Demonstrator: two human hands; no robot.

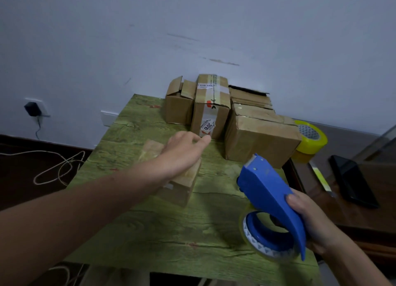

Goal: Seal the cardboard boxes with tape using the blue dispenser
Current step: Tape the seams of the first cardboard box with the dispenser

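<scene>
Right hand (308, 219) has its fingers wrapped round the blue tape dispenser (267, 191), nose pointing away. Left hand (185, 149) is stretched out over a small box (182, 186), fingers loose, gripping nothing. Just past its fingertips is a tall taped box (211, 108), with a bigger box (261, 140) off to that hand's right.

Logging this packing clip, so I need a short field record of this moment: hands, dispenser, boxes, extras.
left hand: extended over the small box, toward the tall labelled box
right hand: grips the blue tape dispenser
back row: open-flapped box, tall labelled box, large box
extras: yellow tape roll, black phone
surface: green table
</scene>
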